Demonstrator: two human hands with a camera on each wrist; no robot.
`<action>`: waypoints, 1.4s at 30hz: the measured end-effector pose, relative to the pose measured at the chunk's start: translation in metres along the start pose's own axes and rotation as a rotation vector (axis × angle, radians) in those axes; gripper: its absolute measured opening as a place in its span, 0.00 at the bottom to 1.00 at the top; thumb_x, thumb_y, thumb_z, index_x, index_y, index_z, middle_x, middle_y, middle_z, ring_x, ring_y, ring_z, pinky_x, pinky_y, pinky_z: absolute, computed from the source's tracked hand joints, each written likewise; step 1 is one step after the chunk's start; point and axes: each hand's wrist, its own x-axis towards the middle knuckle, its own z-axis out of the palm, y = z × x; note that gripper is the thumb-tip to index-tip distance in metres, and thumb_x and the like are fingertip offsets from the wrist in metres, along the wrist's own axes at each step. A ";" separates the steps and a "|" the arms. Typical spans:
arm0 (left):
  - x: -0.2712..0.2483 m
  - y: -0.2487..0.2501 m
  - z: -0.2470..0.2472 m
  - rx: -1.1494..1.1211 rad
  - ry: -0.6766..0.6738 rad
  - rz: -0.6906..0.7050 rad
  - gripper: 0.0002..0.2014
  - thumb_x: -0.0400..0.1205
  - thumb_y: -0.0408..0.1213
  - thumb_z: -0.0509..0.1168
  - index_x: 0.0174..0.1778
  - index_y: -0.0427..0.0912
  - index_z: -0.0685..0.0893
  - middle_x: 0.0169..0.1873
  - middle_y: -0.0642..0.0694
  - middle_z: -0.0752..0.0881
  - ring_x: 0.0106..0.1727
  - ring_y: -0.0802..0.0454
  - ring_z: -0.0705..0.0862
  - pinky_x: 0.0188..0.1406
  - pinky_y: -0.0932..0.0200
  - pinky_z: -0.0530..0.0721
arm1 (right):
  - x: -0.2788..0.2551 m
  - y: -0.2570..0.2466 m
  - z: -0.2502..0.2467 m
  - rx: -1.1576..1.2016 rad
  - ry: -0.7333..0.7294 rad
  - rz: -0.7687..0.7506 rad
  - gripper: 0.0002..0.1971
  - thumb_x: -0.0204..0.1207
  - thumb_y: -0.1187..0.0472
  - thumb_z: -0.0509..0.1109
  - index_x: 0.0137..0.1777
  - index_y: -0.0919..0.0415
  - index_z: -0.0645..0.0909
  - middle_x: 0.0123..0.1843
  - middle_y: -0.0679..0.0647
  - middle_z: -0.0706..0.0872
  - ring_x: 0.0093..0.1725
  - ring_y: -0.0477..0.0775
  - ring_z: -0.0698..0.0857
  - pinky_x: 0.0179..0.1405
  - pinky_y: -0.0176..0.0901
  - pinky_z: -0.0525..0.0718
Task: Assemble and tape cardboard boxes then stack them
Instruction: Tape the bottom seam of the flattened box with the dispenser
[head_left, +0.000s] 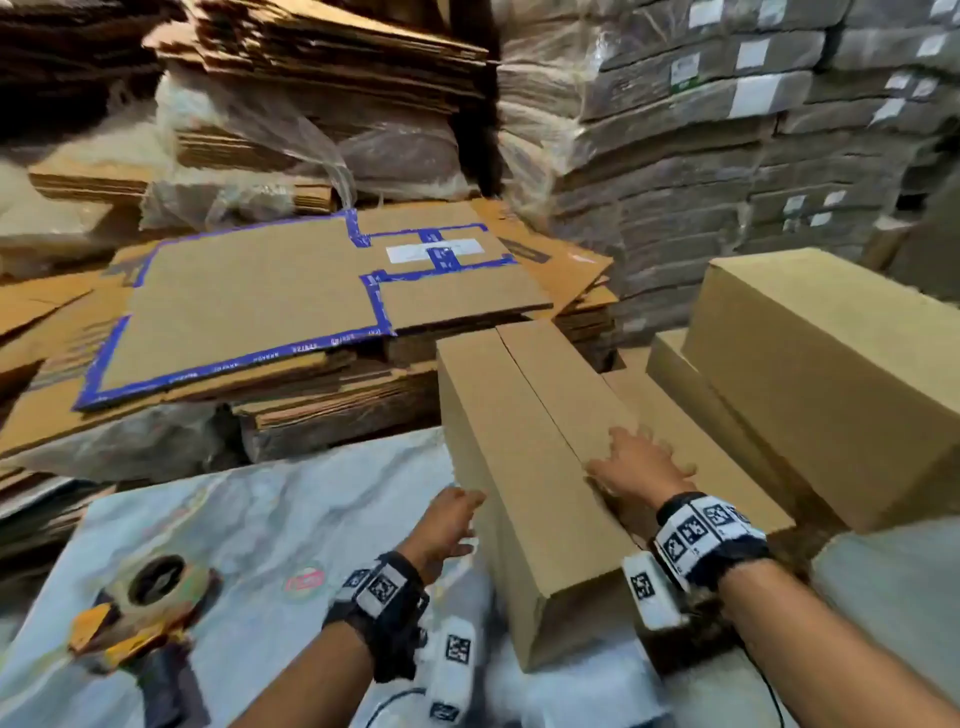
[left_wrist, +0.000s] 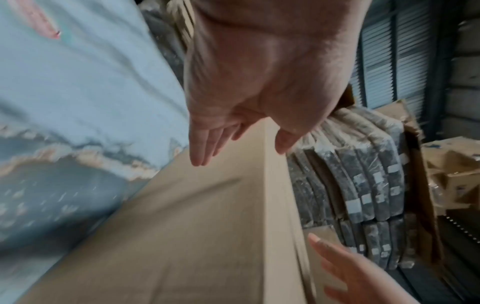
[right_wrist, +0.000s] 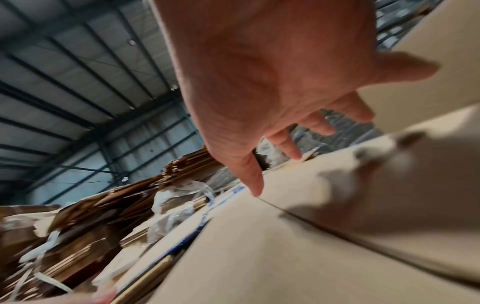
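Observation:
A long cardboard box (head_left: 524, 467) lies lengthwise on the table, its two top flaps folded down with a bare seam between them. My left hand (head_left: 457, 514) is at the box's left wall near the front end, with the fingers (left_wrist: 202, 148) straight along the wall and the thumb over the top edge. My right hand (head_left: 639, 462) lies spread on the right top flap. Its fingertips (right_wrist: 255, 189) touch the box (right_wrist: 285, 257) by the seam. Neither hand holds anything. A tape dispenser (head_left: 140, 613) lies at the table's front left.
Two assembled boxes (head_left: 831, 374) are stacked just right of the long box. A flat cardboard sheet edged with blue tape (head_left: 249, 306) tops a pile behind the marble-patterned table (head_left: 260, 519). Wrapped bundles of flattened cardboard (head_left: 701, 156) wall in the back and right.

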 end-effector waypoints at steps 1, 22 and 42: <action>0.004 -0.005 0.007 -0.035 0.000 -0.017 0.09 0.91 0.46 0.59 0.58 0.45 0.76 0.57 0.42 0.77 0.56 0.45 0.81 0.48 0.55 0.80 | -0.004 0.010 0.001 -0.019 -0.037 0.095 0.39 0.78 0.35 0.67 0.84 0.52 0.63 0.86 0.62 0.59 0.81 0.76 0.62 0.76 0.85 0.56; -0.010 -0.063 0.011 -0.048 0.503 0.288 0.25 0.86 0.47 0.57 0.81 0.55 0.68 0.74 0.53 0.80 0.73 0.50 0.80 0.75 0.44 0.77 | -0.045 -0.036 0.066 -0.091 0.078 -0.107 0.41 0.77 0.26 0.56 0.87 0.43 0.58 0.91 0.61 0.48 0.84 0.69 0.56 0.77 0.69 0.60; -0.055 -0.108 -0.070 0.318 0.483 0.447 0.29 0.90 0.48 0.57 0.88 0.45 0.62 0.86 0.51 0.65 0.85 0.58 0.64 0.83 0.50 0.69 | -0.108 -0.130 0.110 -0.162 -0.117 -0.463 0.37 0.85 0.34 0.53 0.90 0.49 0.51 0.91 0.62 0.45 0.89 0.69 0.41 0.81 0.81 0.43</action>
